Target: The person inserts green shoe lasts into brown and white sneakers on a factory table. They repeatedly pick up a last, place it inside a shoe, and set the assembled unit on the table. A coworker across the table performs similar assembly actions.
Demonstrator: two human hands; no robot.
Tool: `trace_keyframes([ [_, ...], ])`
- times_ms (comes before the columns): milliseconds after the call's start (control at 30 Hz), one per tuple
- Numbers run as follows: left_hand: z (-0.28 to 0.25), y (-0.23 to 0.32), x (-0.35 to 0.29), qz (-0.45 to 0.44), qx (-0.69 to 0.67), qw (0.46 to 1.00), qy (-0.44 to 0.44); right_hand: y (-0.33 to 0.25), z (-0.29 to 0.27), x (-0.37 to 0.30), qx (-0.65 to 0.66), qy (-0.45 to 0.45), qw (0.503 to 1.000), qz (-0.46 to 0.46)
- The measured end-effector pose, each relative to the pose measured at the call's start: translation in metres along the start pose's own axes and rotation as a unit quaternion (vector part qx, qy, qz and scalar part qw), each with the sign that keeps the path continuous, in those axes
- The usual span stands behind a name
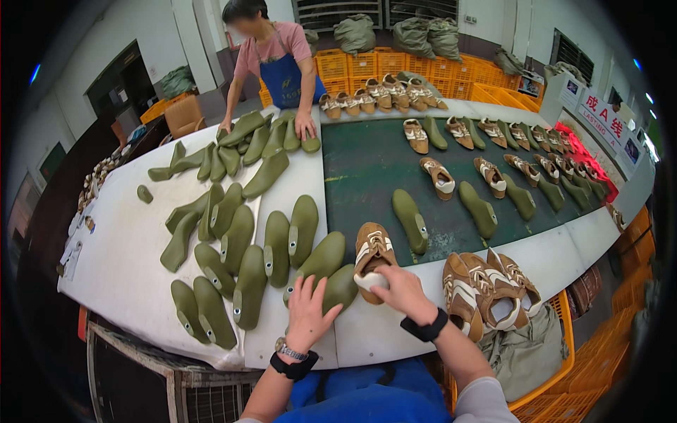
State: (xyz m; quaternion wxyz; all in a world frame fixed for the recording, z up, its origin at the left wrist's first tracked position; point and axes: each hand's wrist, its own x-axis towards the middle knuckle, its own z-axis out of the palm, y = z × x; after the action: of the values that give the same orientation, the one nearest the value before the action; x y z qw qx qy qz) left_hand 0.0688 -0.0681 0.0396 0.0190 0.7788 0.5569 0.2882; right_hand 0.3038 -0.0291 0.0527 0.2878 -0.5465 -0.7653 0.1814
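My left hand (310, 314) is spread, its fingertips over two green shoe lasts: a longer last (321, 258) and a nearer last (341, 290) partly covered by the hand. Whether it touches them I cannot tell. At the heel of a brown-and-white sneaker (374, 247), my right hand (404, 290) has its thumb at the pale collar lining and grips it. The sneaker's toe points away from me, at the board's near edge. Several more lasts (250, 285) lie to the left on the white tabletop (141, 247).
A green conveyor belt (367, 169) carries rows of lasts and brown sneakers. Right of me, several sneakers (486, 292) rest on grey cloth (525, 352) over an orange crate (564, 310). Across the table, a person in a blue apron (285, 79) has both hands at a pile of lasts (247, 130).
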Motion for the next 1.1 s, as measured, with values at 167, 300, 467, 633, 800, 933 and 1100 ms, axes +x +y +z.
trace_keyframes([
  [167, 0.010, -0.032, -0.008, -0.056, 0.070, 0.995, -0.044, 0.055, 0.014, 0.091, -0.062, -0.073, 0.990, 0.103],
  [300, 0.017, -0.036, -0.010, -0.063, 0.058, 0.996, -0.032, 0.106, 0.041, 0.138, -0.001, 0.079, 0.987, 0.138],
  [467, 0.017, -0.034, -0.011, -0.068, 0.055, 0.996, -0.024, 0.131, 0.062, 0.118, 0.003, 0.151, 0.982, 0.115],
  [633, 0.020, -0.032, -0.014, -0.053, 0.060, 0.997, -0.015, 0.099, 0.036, 0.045, 0.044, 0.092, 0.995, 0.011],
  [800, 0.022, -0.032, -0.018, -0.042, 0.052, 0.998, -0.013, 0.041, -0.026, -0.060, 0.019, 0.046, 0.999, -0.022],
  [933, 0.022, -0.035, -0.019, -0.029, 0.051, 0.998, -0.019, 0.007, -0.088, -0.129, -0.140, 0.040, 0.984, 0.099],
  [1100, 0.024, -0.037, -0.020, -0.028, 0.050, 0.998, -0.020, 0.003, -0.114, -0.173, -0.257, -0.018, 0.945, 0.201],
])
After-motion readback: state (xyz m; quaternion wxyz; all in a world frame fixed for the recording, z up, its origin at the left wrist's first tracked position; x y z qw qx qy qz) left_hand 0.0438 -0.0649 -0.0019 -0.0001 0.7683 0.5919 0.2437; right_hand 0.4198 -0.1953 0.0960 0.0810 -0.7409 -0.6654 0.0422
